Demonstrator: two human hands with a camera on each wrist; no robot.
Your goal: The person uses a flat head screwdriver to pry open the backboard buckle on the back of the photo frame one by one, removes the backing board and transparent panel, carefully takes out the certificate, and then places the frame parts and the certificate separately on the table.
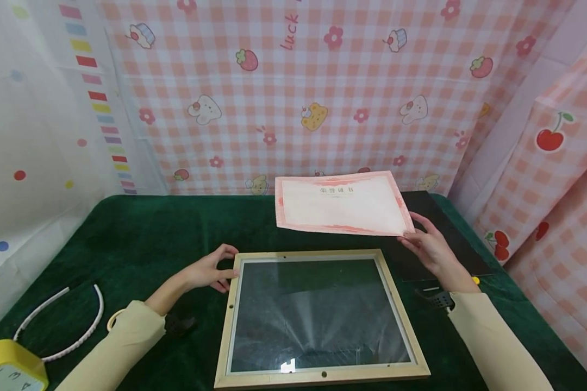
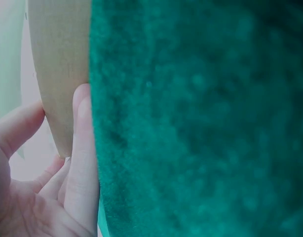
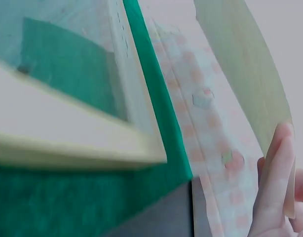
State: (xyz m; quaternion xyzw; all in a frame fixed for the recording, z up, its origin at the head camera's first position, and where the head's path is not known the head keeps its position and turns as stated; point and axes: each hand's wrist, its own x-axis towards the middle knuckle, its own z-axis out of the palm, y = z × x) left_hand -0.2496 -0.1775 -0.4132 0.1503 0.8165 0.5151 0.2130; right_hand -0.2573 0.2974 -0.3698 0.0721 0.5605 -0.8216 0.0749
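Note:
A certificate sheet [image 1: 342, 212] with a pink border and Chinese lettering is held above the table by my right hand [image 1: 432, 252], which pinches its lower right corner. In the right wrist view the sheet [image 3: 250, 64] shows edge-on, with fingers on both sides. A pale wooden picture frame [image 1: 372, 372] with a clear pane lies below the sheet, nearer to me. My left hand [image 1: 203, 273] grips this frame at its upper left corner. In the left wrist view, the thumb and fingers stand on opposite sides of the wooden edge [image 2: 60, 59].
On the right, a black board [image 1: 450, 239] lies partly behind my right hand. A yellow clock [image 1: 14, 361] and a white curved band [image 1: 95, 320] are at the lower left. Green cloth [image 1: 176, 228] covers the table, and a pink checked curtain [image 1: 283, 98] hangs behind it.

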